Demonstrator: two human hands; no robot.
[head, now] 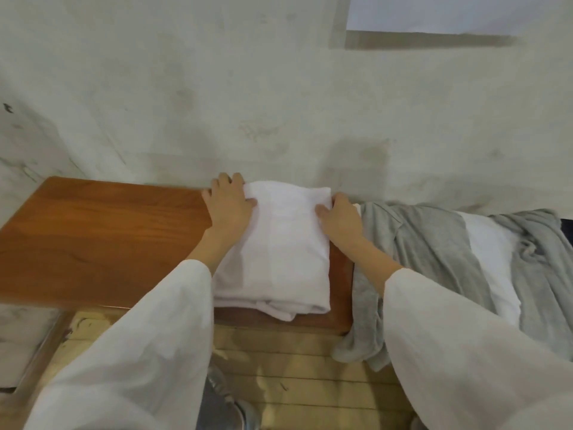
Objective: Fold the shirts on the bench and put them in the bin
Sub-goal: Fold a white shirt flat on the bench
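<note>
Presently, the folded white shirt [279,243] lies as a neat rectangle on the wooden bench [102,237], roughly at mid-length. Its far edge sits close against the wall [217,103], and its bulkier near fold reaches the bench's front edge.

The left hand [229,206] grips the shirt's far left corner, thumb on top of the cloth, fingers curled down at the edge by the wall. The right hand [339,220] holds the far right corner likewise — thumb pressed on the cloth, fingers bent round the side edge. Both arms wear loose white sleeves.

Left of the shirt the bench top shows wood grain as far as its left end. On the right only a narrow strip of wood separates the folded shirt from a grey shirt [434,252]. That shirt lies spread and rumpled across the bench's right part, one portion hanging over the front edge toward the floor [294,367]. A second white garment [493,259] lies among the grey cloth; whether over or under it cannot be told. The right forearm crosses above the grey shirt's near left part.

Pale floorboards run in front of the bench beneath the arms — a grey object at the lower edge is too blurred to name
</note>
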